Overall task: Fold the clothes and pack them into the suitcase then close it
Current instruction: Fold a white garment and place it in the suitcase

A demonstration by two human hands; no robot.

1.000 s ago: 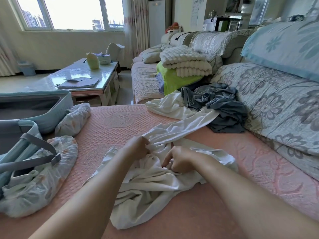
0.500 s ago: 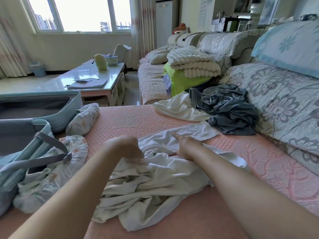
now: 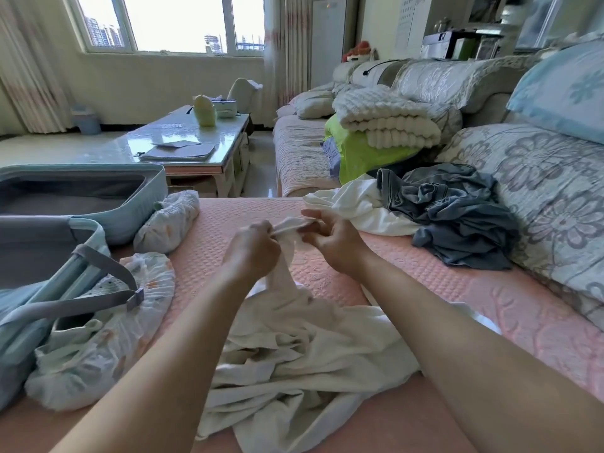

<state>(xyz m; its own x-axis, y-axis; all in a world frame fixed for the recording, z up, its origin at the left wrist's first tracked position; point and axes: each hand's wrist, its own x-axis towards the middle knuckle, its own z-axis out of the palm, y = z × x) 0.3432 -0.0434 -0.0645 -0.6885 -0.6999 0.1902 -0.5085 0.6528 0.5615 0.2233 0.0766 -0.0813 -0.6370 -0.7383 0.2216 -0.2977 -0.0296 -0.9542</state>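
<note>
A crumpled white garment (image 3: 294, 364) lies on the pink sofa seat (image 3: 441, 289) in front of me. My left hand (image 3: 253, 248) and my right hand (image 3: 333, 241) both pinch one raised end of it, lifted above the seat between them. An open light blue suitcase (image 3: 108, 204) stands at the left, its grey straps across the near half. A second white garment (image 3: 353, 207) and a dark grey garment (image 3: 457, 214) lie heaped further back on the right.
Two patterned fabric bundles (image 3: 108, 338) (image 3: 170, 220) lie beside the suitcase. Floral cushions (image 3: 539, 191) line the right side. Folded blankets (image 3: 385, 125) sit on the far sofa. A glass coffee table (image 3: 183, 148) stands beyond the suitcase.
Both hands rose from the heap on the seat and drew one end of the white garment up between them. The view tilted up slightly.
</note>
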